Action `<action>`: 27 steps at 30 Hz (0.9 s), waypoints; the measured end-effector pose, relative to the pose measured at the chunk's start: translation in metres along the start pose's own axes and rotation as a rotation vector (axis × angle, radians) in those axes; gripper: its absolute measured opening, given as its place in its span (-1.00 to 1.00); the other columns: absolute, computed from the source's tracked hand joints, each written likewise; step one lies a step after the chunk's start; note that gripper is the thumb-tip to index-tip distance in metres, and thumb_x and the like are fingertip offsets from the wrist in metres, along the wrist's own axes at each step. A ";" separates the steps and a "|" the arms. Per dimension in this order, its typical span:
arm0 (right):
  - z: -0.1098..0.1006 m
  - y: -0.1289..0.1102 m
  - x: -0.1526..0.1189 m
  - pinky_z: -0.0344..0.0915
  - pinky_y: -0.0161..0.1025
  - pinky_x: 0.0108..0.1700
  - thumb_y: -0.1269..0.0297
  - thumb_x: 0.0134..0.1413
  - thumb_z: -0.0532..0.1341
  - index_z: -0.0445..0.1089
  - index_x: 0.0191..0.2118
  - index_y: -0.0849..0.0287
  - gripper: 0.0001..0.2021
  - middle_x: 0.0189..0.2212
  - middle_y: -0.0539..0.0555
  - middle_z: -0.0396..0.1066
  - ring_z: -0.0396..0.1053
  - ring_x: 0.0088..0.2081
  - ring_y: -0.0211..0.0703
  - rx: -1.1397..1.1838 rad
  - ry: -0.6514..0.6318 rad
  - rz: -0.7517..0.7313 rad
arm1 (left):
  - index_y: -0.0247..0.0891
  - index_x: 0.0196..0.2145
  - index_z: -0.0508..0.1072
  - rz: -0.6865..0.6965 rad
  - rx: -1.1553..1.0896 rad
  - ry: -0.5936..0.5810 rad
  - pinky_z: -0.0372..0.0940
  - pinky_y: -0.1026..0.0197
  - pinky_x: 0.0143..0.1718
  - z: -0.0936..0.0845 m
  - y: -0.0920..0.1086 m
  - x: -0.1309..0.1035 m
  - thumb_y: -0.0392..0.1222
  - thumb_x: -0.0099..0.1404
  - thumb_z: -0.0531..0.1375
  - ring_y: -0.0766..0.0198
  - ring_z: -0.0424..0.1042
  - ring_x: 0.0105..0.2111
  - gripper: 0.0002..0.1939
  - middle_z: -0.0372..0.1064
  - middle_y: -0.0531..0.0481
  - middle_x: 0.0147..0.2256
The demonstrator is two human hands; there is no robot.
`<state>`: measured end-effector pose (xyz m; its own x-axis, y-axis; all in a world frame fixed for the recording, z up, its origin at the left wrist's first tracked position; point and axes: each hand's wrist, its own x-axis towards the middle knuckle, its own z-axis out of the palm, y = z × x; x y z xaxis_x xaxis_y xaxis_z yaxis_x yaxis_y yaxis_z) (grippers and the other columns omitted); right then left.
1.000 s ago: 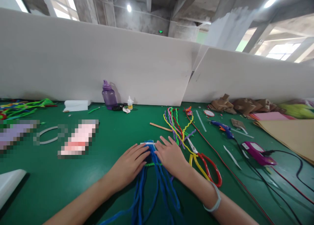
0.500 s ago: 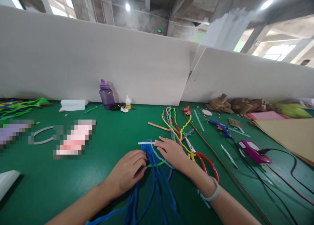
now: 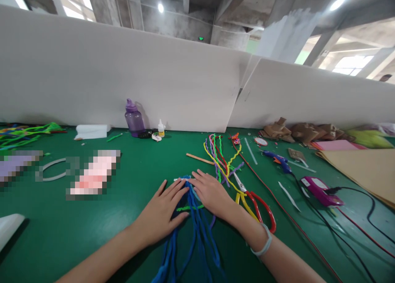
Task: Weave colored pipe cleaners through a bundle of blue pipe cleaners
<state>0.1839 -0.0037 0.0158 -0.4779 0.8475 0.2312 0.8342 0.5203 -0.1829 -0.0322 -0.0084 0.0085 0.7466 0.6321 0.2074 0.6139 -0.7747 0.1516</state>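
A bundle of blue yarn strands [image 3: 195, 225] hangs toward me from a short white stick [image 3: 178, 179] on the green table. My left hand [image 3: 165, 211] lies over the left side of the bundle's top, fingers stretched and thumb apart. From the other side my right hand [image 3: 211, 192] rests flat, its fingertips at the stick's right end, which they hide. A green fuzzy strand [image 3: 191, 208] crosses the blue ones between the hands. Scissors with red handles [image 3: 265, 206] lie beside my right wrist, partly under coloured wavy strands [image 3: 226, 167].
A flat wooden stick [image 3: 200, 158] lies beyond the hands. At right are a blue glue gun [image 3: 279, 161], a magenta device [image 3: 321, 191] with cables, and brown paper [image 3: 364, 167]. A purple bottle [image 3: 134, 120] and a small glue bottle [image 3: 161, 129] stand by the white partition [image 3: 185, 81].
My left hand has unfolded from curled fingers and moved up onto the bundle's top by the stick. The right hand has shifted slightly left. The loose blue ends at lower left have drawn inward.
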 end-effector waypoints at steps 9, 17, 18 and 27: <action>0.000 -0.001 0.004 0.07 0.00 0.20 0.45 0.23 -0.03 0.17 0.21 0.06 -0.55 0.25 0.17 0.07 0.03 0.25 -0.01 -0.070 -0.061 0.008 | -0.15 0.24 0.07 -0.041 -0.019 -0.033 -0.13 -0.20 0.24 -0.004 0.003 0.004 0.06 0.31 0.07 0.02 0.00 0.25 -0.39 -0.04 -0.12 0.28; -0.004 -0.006 0.004 0.13 0.01 0.16 0.49 0.21 -0.03 0.23 0.18 0.12 -0.55 0.21 0.23 0.13 -0.01 0.26 0.06 -0.136 -0.082 0.043 | -0.13 0.25 0.04 -0.056 -0.024 -0.037 -0.13 -0.21 0.24 -0.002 0.002 0.003 0.08 0.31 0.06 0.03 0.00 0.25 -0.38 -0.05 -0.12 0.28; -0.004 -0.006 0.004 0.14 0.02 0.16 0.49 0.21 -0.04 0.24 0.18 0.13 -0.55 0.21 0.23 0.13 -0.01 0.26 0.06 -0.141 -0.085 0.047 | -0.13 0.25 0.04 -0.058 -0.024 -0.036 -0.12 -0.21 0.24 -0.002 0.002 0.003 0.07 0.31 0.06 0.03 0.00 0.25 -0.38 -0.05 -0.12 0.28; -0.001 0.000 0.001 0.16 -0.08 0.17 0.58 0.13 0.00 0.29 0.14 0.19 -0.53 0.18 0.24 0.19 0.03 0.25 0.02 -0.128 -0.077 0.071 | -0.13 0.25 0.04 -0.049 -0.015 -0.021 -0.10 -0.20 0.23 -0.003 0.003 0.001 0.05 0.30 0.08 0.03 0.00 0.25 -0.38 -0.04 -0.13 0.27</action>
<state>0.1836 -0.0032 0.0165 -0.4321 0.8898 0.1468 0.8925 0.4453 -0.0721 -0.0304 -0.0099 0.0124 0.7214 0.6691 0.1787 0.6459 -0.7431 0.1751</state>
